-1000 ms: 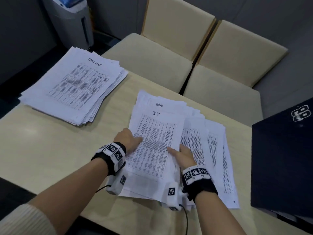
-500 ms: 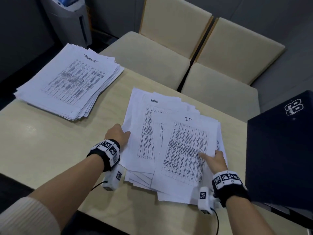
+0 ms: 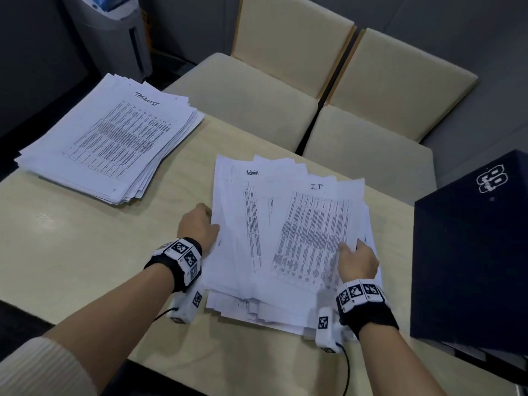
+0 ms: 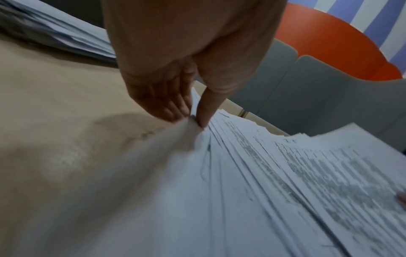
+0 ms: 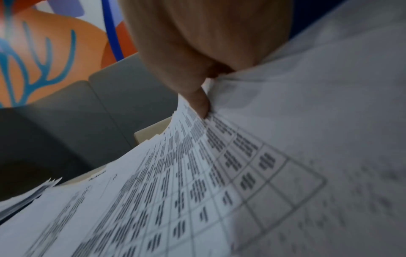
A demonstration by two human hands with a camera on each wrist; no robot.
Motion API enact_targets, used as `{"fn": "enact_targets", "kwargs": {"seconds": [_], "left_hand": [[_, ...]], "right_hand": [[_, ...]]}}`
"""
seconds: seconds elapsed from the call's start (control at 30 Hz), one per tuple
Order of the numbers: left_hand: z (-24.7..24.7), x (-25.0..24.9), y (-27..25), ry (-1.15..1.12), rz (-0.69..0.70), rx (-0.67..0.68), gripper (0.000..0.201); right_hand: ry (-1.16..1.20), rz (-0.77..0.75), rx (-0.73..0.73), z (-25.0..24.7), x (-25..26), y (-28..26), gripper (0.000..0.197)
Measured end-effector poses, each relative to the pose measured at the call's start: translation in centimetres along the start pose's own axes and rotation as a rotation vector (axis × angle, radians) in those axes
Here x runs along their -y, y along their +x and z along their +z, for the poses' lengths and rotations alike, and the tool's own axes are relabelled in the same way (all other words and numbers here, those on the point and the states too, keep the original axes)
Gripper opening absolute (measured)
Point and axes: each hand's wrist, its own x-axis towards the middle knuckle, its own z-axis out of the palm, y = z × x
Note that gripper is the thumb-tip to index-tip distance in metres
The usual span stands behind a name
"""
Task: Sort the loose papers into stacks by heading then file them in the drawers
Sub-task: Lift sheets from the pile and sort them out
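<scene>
A loose pile of printed papers [image 3: 228, 275] lies spread on the table in front of me. A sheet headed "Admin" [image 3: 251, 212] shows at the pile's left, and a sheet headed "IT" [image 3: 314, 230] lies on top at its right. My left hand [image 3: 213, 224] pinches the pile's left edge, thumb [image 4: 204, 107] on top and fingers [image 4: 162, 104] beneath. My right hand [image 3: 347, 248] pinches the IT sheet's right edge with its thumb [image 5: 201, 99] on the print; its fingers are hidden under paper. A sorted stack headed "TASKLIST" [image 3: 114, 138] sits at the far left.
A dark blue box-like cabinet [image 3: 471, 252] stands at the table's right edge, close to my right wrist. Two beige chairs [image 3: 257, 95] [image 3: 385, 124] are pushed against the far side. A grey appliance [image 3: 114, 32] stands on the floor beyond the tasklist stack. Bare tabletop [image 3: 71, 238] lies to my left.
The IT sheet has slid from the pile's middle to its right, uncovering the Admin sheet. My left hand moved to the pile's left edge. My right hand went from lying on the sheet to pinching its edge.
</scene>
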Motion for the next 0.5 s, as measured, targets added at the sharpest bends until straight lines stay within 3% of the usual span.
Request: {"fn": "enact_targets", "kwargs": {"seconds": [0.1,0.2,0.3,0.37,0.5], "left_hand": [[-0.1,-0.5,-0.1,-0.012,0.070,-0.164,0.027],[0.3,-1.5,-0.7,-0.013,0.048,-0.028,0.019],[1.3,-2.1,-0.7,-0.001,0.031,0.110,0.028],[2.0,-2.3,-0.4,-0.007,-0.020,0.179,0.038],[2.9,-3.4,0.8,-0.082,-0.075,0.322,0.066]], "right_hand": [[-0.049,-0.097,-0.206,0.0,0.5,-0.3,0.031],[-0.081,-0.171,-0.281,0.1,0.1,-0.3,0.026],[-0.057,-0.258,-0.308,0.2,-0.4,0.1,0.022],[0.051,-0.243,-0.168,0.1,0.2,0.6,0.023],[0.186,-0.016,0.267,0.6,1.1,2.2,0.045]]}}
